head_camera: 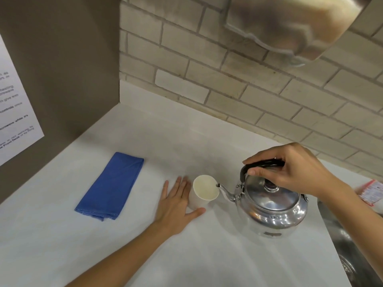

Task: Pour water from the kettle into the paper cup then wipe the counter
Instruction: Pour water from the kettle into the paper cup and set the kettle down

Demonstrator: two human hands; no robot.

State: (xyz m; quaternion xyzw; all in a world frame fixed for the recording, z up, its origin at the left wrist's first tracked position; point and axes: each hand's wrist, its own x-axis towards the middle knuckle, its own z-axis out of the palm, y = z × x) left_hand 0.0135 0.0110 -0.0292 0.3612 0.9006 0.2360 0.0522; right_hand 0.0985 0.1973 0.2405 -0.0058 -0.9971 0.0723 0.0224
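Observation:
A shiny metal kettle (271, 212) stands on the white counter (207, 255), its spout tip over the rim of a white paper cup (204, 188). My right hand (294, 170) is closed around the kettle's black handle. My left hand (176, 206) lies flat on the counter, fingers and thumb spread against the left side and base of the cup. A folded blue cloth (110, 186) lies on the counter to the left of the cup, apart from my hands.
A brick-tiled wall (228, 79) runs behind the counter, and a brown side panel (62, 69) with a printed notice closes the left. A steel sink (356, 255) sits at the right edge. A red and white packet (372, 191) lies behind the sink.

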